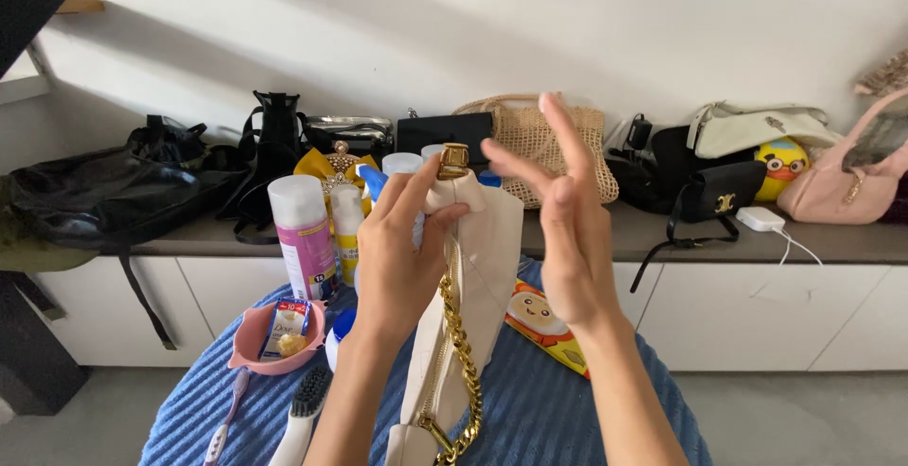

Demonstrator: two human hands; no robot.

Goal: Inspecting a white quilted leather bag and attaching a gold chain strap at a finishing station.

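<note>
My left hand (402, 258) grips the upper part of a cream handbag (487, 248), holding it upright over a round table with a blue ribbed cloth (544, 400). The bag has a gold clasp (453, 159) at its top and a gold chain strap (461, 362) hanging down its left edge. My right hand (566, 220) is raised just right of the bag, fingers spread and pointing up, holding nothing and close to the bag's side.
On the table stand a pink-and-white bottle (305, 236), a smaller bottle (347, 225), a pink bowl (276, 336) with a small packet, a brush (305, 409), a toothbrush (225, 421) and a colourful packet (544, 326). Several bags line the grey shelf (662, 239) behind, including a woven one (558, 140).
</note>
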